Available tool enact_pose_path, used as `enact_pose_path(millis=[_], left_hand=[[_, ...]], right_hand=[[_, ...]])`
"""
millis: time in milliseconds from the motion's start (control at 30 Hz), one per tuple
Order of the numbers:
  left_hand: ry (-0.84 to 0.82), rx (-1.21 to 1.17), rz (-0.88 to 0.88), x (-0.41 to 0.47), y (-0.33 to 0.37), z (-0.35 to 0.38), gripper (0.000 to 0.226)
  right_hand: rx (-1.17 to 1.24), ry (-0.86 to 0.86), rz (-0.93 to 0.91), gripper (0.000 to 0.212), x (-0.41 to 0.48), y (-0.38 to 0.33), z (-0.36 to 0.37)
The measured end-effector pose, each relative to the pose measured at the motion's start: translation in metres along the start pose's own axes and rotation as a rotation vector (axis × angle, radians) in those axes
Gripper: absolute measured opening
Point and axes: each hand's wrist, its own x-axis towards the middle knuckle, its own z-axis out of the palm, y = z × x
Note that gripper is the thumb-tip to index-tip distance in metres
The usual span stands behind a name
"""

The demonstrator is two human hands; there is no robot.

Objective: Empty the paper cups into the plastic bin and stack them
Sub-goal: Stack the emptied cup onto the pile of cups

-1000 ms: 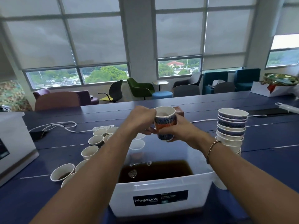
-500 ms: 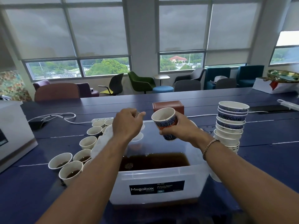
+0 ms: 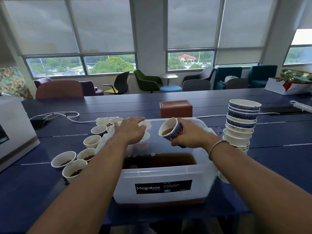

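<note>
A clear plastic bin (image 3: 162,176) labelled Megabox stands in front of me, holding brown liquid. My right hand (image 3: 190,135) grips a blue-patterned paper cup (image 3: 170,131) over the bin, tilted left, with brown liquid inside. My left hand (image 3: 130,130) reaches with straight fingers over the bin's far left corner, above a white cup there. Several paper cups (image 3: 92,141) with liquid stand left of the bin. A tall stack of empty cups (image 3: 241,124) rises right of the bin.
The dark blue table (image 3: 278,149) carries a brown box (image 3: 175,108) behind the bin, a white power strip with cables (image 3: 67,115) at back left, and a white appliance (image 3: 11,129) at far left. Chairs and windows lie beyond.
My left hand let go of the cup and moved left, its fingers straightening over the bin's corner. My right hand tilted the cup further left and lowered it over the bin.
</note>
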Motion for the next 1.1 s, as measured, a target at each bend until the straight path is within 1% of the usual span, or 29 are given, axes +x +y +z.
enact_pose_path(millis=[67,167,333,467,667,900,1100], left_hand=[[-0.004,-0.007,0.008,-0.001,-0.001,0.000,0.044],[-0.011,-0.004,0.012,0.000,-0.001,0.001,0.049],[-0.012,0.019,0.029,0.000,-0.003,0.003,0.052],[0.004,0.021,0.042,-0.001,-0.001,0.003,0.051],[0.038,-0.012,0.060,-0.002,-0.001,0.007,0.048],[0.025,-0.061,0.050,-0.001,-0.001,0.009,0.049],[-0.007,-0.047,0.052,0.002,-0.004,0.011,0.052]], right_hand=[[-0.015,-0.027,0.008,0.065,0.002,0.001,0.004],[0.058,-0.088,0.026,0.068,0.007,0.005,0.010],[-0.067,-0.068,0.017,0.067,0.008,0.006,0.011],[-0.104,-0.078,0.018,0.068,0.008,0.006,0.012],[-0.237,0.026,-0.022,0.054,0.003,0.003,0.008],[-0.326,0.169,-0.049,0.051,0.006,0.005,0.009],[-0.308,0.221,-0.032,0.063,0.007,0.005,0.010]])
